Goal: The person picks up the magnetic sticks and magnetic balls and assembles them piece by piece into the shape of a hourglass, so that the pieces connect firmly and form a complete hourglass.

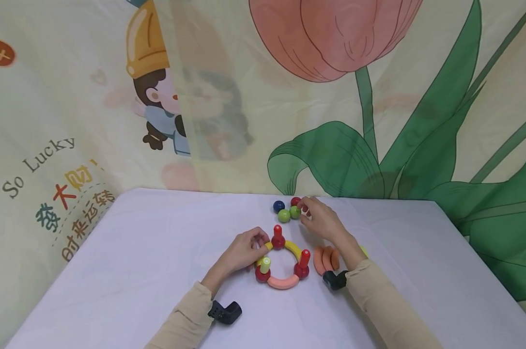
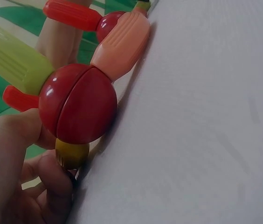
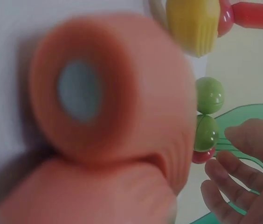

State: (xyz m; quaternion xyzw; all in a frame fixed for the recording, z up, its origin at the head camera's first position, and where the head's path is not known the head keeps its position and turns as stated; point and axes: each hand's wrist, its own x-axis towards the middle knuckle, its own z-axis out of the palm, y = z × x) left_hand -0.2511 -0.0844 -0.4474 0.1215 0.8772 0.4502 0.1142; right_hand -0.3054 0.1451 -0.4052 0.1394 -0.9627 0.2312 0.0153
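A ring of magnetic building pieces lies on the table. Three red balls [image 2: 78, 105] join two yellow curved rods [image 1: 294, 249] and a salmon curved rod [image 1: 283, 282]. Two short red sticks [image 1: 305, 258] and a lime stick [image 1: 265, 264] stand up from the balls. At the ring's left side my left hand [image 1: 243, 249] pinches the left yellow rod [image 2: 72, 154]. My right hand [image 1: 325, 222] reaches beside two green balls [image 1: 284, 216], a red ball [image 1: 295, 201] and a blue ball [image 1: 278, 206]. Its fingers are parted, holding nothing, in the right wrist view.
Several orange curved rods [image 1: 326, 259] lie right of the ring, beneath the right forearm; one shows a grey magnet end [image 3: 79, 91]. A bit of a lime piece [image 1: 364, 251] peeks out behind that wrist. The white-covered table [image 1: 128, 271] meets a printed curtain [image 1: 228, 97] at the back.
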